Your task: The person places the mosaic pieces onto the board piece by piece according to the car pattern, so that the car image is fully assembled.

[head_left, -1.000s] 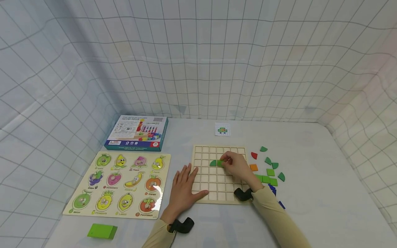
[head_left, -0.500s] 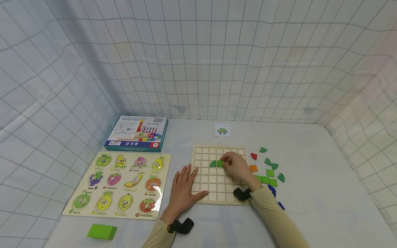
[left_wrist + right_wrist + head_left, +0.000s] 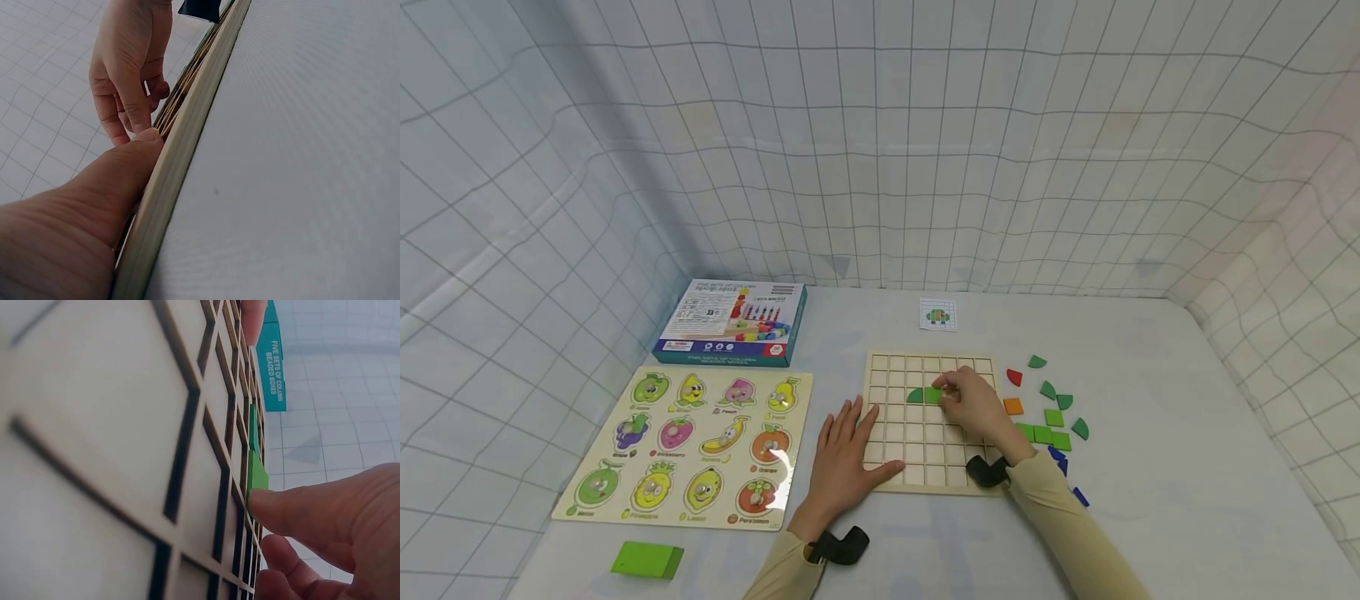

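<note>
A wooden grid board (image 3: 892, 472) lies flat on the table. My right hand (image 3: 973, 406) is over its upper middle, pinching a light green square tile (image 3: 932, 395). In the right wrist view the thumb presses this square tile (image 3: 255, 476), which sticks up a little from the grid. Beside it, to the left, a dark green quarter-circle tile (image 3: 915, 395) sits in a cell. My left hand (image 3: 844, 462) rests on the board's left edge with fingers spread. In the left wrist view, its thumb (image 3: 119, 169) lies along the board's rim.
Right of the board lie loose tiles: green squares (image 3: 1043, 434), dark green quarter-circles (image 3: 1080, 427), an orange square (image 3: 1013, 406), a red piece (image 3: 1014, 377) and blue pieces (image 3: 1080, 496). A pattern card (image 3: 938, 314) lies behind. Leftward are a fruit puzzle (image 3: 692, 450), a box (image 3: 730, 323) and a green block (image 3: 647, 559).
Both hands stay almost in place. The right fingers have shifted very slightly to the right on the light green square tile, showing more of it.
</note>
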Motion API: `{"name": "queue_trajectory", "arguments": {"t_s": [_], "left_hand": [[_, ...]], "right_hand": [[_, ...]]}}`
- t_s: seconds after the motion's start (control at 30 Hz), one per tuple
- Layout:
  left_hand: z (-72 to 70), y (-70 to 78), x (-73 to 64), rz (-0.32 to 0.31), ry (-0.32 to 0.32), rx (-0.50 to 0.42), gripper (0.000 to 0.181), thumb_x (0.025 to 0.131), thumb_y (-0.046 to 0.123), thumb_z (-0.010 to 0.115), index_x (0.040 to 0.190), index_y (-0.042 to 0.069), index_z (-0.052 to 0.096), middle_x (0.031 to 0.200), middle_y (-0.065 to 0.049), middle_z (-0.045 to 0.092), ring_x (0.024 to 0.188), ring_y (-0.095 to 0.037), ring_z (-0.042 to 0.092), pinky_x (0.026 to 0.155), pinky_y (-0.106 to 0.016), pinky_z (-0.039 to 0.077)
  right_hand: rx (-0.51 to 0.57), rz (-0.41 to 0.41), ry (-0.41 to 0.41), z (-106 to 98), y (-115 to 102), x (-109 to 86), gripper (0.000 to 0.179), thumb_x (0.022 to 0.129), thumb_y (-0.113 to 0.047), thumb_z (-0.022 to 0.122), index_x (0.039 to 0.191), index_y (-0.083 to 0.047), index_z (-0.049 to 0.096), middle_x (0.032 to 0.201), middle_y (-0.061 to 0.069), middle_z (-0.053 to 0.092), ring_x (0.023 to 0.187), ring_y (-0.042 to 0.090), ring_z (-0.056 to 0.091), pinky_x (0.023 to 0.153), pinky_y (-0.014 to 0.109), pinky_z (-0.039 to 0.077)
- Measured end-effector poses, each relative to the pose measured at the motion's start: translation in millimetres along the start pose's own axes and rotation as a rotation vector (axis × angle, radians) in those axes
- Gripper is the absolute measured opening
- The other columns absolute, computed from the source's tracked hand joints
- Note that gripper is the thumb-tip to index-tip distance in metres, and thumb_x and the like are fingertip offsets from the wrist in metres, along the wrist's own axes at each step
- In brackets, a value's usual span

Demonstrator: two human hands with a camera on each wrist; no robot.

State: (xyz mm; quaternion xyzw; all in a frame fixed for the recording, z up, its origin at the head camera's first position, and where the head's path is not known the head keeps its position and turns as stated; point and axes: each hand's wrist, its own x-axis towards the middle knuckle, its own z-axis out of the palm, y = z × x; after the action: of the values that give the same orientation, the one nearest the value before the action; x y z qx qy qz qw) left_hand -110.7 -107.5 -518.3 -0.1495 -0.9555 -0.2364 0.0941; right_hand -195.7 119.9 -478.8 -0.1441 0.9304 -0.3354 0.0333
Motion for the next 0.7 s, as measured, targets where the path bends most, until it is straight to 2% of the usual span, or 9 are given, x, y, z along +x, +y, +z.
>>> {"name": "queue_trajectory", "arguments": {"t_s": [0.37, 0.7], "left_hand": [[0.7, -1.0, -0.3, -0.002, -0.007, -0.005, 0.09, 0.078, 0.061, 0.066, 0.145, 0.008, 0.04, 0.151, -0.017, 0.028, 0.14, -0.033, 0.017, 0.11, -0.052, 0.01], [-1.5, 1.1, -0.1, -0.012, -0.017, -0.013, 0.09, 0.078, 0.061, 0.065, 0.145, 0.008, 0.039, 0.151, -0.018, 0.027, 0.14, -0.033, 0.017, 0.11, -0.052, 0.009]], "right_hand": [[-0.022, -0.015, -0.035, -3, 4, -3.8, 0.022, 0.087, -0.011, 0.068, 0.108, -0.009, 0.071, 0.078, 0.0, 0.048, 0.071, 0.016, 0.044, 0.06, 0.029, 0.038], [0.015, -0.129, -0.109, -21, 17, -15.2, 0.021, 0.088, -0.011, 0.066, 0.109, -0.007, 0.069, 0.077, -0.003, 0.05, 0.068, 0.014, 0.044, 0.058, 0.029, 0.04]]}}
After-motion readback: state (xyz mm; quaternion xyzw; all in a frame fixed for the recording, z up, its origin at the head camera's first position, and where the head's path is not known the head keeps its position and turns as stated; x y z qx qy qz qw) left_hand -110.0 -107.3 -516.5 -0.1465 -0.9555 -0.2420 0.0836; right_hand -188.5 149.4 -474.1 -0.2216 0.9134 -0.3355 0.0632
